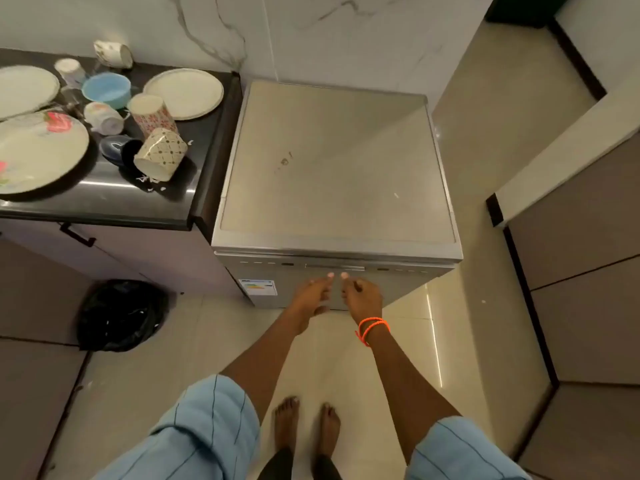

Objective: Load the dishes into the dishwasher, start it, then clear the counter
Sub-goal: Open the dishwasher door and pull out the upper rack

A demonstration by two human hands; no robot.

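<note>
Both my left hand (313, 294) and right hand (360, 296) reach the closed dishwasher (332, 168) door's top edge at twelve o'clock, fingers (330, 276) loosely extended, gripping nothing. Dishes (41, 150) wait on the bench (104, 202) at ten o'clock. A weak hold could slip off the door, I think.

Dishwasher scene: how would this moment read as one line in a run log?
step: opening dishwasher | door: shut | left hand: fingers at handle | right hand: same | dishes: on counter

At the upper left of the frame, a black counter (104, 199) bears plates (41, 150), cups (161, 155) and a blue bowl (106, 90).
</note>
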